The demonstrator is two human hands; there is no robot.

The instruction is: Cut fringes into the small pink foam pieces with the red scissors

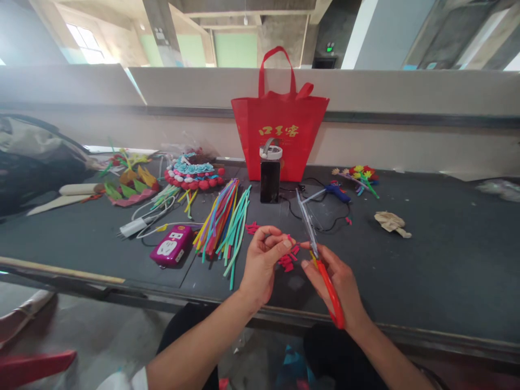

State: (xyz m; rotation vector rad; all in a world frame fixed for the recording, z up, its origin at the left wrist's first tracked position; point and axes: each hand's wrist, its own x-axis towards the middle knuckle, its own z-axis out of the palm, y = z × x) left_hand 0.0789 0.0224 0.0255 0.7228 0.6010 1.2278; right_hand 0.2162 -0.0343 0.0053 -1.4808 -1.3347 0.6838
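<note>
My left hand (264, 260) is closed, thumb and fingers pinching a small pink strip (290, 238). Scissors with red handles (332, 298) are in my right hand (339, 276), their blades pointing up and away from me. A thin dark end reaches from my left fingertips towards the scissors; what it is I cannot make out. Beneath my hands lies a small heap of cut pink pieces (286, 264), and a second little pile of pink pieces (252, 228) is just beyond my left hand.
Bundled coloured strips (217, 216) lie left of my hands, near a purple power socket (172, 246). A phone (270, 183) stands before a red bag (280, 124). Behind the scissors is a blue glue gun (337, 192). Crumpled beige cloth (390, 223) and handmade flowers (361, 176) are right.
</note>
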